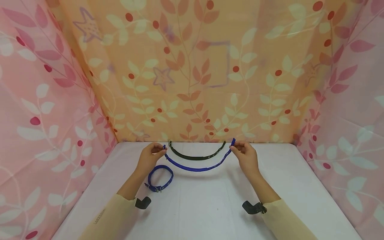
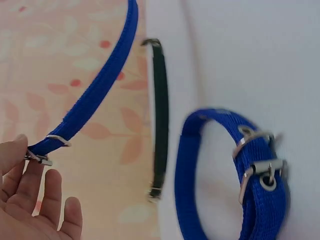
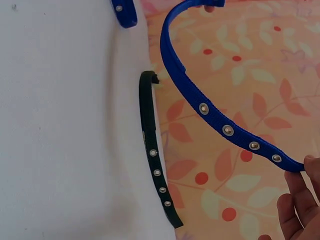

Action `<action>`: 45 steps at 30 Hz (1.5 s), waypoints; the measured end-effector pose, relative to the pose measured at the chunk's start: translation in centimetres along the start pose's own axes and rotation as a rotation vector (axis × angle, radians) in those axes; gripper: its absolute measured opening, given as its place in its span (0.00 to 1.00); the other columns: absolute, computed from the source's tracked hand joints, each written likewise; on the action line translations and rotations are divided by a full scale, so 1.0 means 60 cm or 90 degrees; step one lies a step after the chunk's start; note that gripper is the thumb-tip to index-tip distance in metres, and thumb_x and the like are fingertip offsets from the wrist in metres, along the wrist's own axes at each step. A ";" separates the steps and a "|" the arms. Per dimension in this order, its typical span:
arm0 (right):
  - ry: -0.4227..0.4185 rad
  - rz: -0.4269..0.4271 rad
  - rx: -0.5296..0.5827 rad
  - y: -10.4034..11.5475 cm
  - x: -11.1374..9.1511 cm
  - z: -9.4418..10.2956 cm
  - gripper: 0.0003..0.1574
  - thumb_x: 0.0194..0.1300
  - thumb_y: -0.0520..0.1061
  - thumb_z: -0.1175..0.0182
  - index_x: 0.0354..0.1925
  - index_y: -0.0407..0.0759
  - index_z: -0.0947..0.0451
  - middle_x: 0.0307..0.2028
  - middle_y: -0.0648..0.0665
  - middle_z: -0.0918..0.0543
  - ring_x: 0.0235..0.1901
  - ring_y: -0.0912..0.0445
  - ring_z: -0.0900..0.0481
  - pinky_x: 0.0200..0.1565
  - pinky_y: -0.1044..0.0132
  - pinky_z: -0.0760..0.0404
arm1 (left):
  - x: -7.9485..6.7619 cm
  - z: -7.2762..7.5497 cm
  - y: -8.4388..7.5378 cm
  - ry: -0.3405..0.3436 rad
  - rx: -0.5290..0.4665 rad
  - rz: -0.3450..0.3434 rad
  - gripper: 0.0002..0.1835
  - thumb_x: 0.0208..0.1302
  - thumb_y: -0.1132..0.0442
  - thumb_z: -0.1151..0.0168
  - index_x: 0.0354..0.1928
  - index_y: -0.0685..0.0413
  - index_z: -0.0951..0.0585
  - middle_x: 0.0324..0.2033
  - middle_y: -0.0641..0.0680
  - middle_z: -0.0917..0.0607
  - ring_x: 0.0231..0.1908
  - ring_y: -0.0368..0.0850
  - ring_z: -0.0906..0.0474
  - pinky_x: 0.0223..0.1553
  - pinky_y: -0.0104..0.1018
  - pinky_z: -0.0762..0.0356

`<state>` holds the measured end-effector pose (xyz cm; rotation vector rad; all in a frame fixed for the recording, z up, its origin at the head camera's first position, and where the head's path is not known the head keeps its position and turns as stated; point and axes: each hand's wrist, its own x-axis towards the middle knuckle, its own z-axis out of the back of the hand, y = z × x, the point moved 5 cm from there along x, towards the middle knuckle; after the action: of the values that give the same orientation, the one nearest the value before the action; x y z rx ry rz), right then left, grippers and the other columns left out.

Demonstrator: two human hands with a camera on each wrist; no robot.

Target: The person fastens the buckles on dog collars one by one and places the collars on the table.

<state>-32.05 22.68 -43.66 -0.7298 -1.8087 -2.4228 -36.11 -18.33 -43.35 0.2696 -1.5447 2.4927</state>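
An unbuckled blue collar sags in a curve between my two hands, above the table. My left hand pinches its buckle end; the metal buckle shows at the fingertips in the left wrist view. At the other end, my right hand pinches the tip, past a row of metal eyelets. Behind it lies a dark green collar, opened out in a curve at the table's back. A second blue collar, buckled into a loop, rests on the table near my left wrist.
The white table meets an orange leaf-patterned cloth at the back. Pink patterned cloths stand on the left and right sides. Black wrist mounts sit by both sleeves.
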 end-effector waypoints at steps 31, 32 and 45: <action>0.114 0.187 -0.090 0.162 -0.118 0.034 0.12 0.67 0.42 0.30 0.48 0.55 0.15 0.45 0.56 0.15 0.54 0.64 0.22 0.64 0.62 0.27 | -0.149 -0.019 -0.145 0.045 -0.180 -0.040 0.21 0.64 0.61 0.27 0.58 0.47 0.21 0.50 0.52 0.14 0.52 0.49 0.18 0.51 0.30 0.18; 0.122 0.200 -0.087 0.167 -0.121 0.033 0.13 0.66 0.41 0.30 0.47 0.55 0.15 0.45 0.56 0.15 0.53 0.63 0.22 0.62 0.68 0.27 | -0.153 -0.021 -0.149 0.042 -0.192 -0.039 0.23 0.64 0.61 0.27 0.59 0.47 0.22 0.49 0.52 0.13 0.52 0.50 0.18 0.51 0.30 0.18; 0.197 0.404 -0.100 0.230 -0.153 0.001 0.21 0.58 0.35 0.26 0.46 0.56 0.13 0.42 0.57 0.15 0.50 0.58 0.22 0.54 0.68 0.25 | -0.191 -0.050 -0.191 0.028 -0.307 -0.052 0.19 0.62 0.63 0.26 0.54 0.55 0.20 0.48 0.56 0.13 0.49 0.53 0.17 0.50 0.34 0.16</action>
<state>-19.79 15.99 -34.75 -0.7420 -1.0717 -2.1057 -22.21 -11.45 -37.72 0.1930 -2.0015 1.9703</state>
